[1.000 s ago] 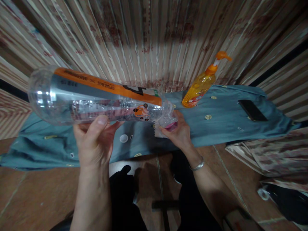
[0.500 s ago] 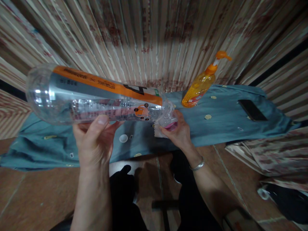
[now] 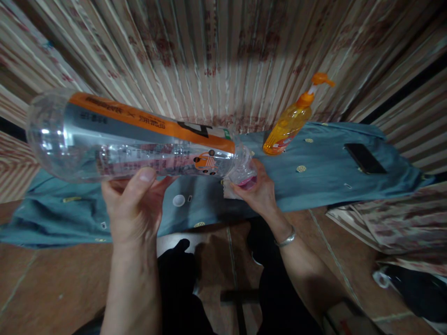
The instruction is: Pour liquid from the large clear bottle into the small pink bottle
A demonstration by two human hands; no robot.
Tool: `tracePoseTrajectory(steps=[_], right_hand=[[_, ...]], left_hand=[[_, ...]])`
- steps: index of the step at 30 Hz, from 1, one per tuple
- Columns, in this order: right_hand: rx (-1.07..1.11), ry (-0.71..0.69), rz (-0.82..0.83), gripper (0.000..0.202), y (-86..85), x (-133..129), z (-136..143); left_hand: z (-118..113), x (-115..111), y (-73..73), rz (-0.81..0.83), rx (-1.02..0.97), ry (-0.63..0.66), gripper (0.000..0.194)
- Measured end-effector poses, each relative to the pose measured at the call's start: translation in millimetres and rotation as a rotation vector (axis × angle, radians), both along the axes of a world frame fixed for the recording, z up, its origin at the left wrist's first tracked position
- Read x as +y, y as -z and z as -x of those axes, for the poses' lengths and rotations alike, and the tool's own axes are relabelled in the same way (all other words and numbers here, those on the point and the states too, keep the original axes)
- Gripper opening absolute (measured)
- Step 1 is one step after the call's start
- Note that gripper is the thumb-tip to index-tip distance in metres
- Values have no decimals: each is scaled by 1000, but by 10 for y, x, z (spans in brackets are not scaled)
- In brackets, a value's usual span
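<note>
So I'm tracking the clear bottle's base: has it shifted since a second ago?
Yes. The clear bottle's base has swung slightly left and up, away from the soap dispenser, neck staying at the right hand.

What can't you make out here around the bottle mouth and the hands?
Head view:
- Pink cap on the clear bottle: right hand hides most of it; on or off, unclear.
- Left hand: fingers hidden behind the bottle.
- Label print: too blurred to read.
- Dark slab on the blue cloth: unidentifiable.

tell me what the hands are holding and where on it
Both hold the clear plastic bottle, lying sideways: left hand under its body, right hand at the neck end around the pink cap.
</note>
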State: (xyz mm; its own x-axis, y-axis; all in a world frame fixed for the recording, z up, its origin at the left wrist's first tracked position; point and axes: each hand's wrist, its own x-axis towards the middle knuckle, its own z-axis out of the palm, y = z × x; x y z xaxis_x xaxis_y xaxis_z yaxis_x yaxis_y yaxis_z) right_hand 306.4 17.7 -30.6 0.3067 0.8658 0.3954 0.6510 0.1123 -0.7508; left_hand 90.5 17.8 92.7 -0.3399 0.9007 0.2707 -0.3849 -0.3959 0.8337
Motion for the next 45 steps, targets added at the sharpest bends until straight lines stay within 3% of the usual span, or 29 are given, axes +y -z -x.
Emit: tracePoseTrajectory(steps=[45], right_hand=[[-50,-25,-8,81,-37,-33,-42]], left_hand=[[34,-42,-8,-51,19,9,57]])
